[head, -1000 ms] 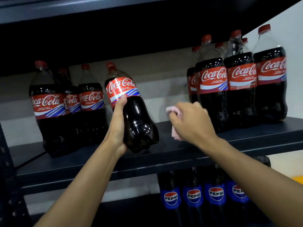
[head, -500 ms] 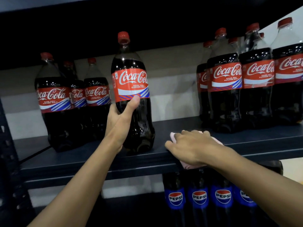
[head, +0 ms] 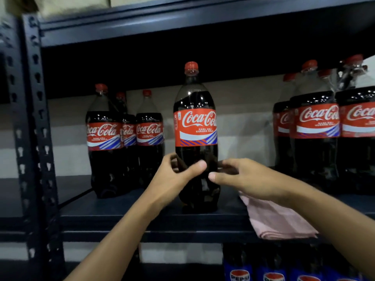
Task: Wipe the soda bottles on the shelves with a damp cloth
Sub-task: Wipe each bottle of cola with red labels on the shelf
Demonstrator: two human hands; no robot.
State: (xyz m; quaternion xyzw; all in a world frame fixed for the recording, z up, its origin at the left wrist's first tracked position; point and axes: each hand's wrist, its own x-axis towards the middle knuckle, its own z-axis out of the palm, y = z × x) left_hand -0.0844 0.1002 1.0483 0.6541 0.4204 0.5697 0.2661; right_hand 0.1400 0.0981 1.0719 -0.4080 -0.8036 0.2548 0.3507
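Coca-Cola bottle (head: 196, 138) upright near the shelf (head: 154, 216) front edge, left hand (head: 174, 177) now lower on its dark body, thumb and fingers around it, right hand (head: 249, 179) off the pink cloth (head: 278, 220) (left draped over the edge), fingers loosely spread beside the bottle, holding nothing
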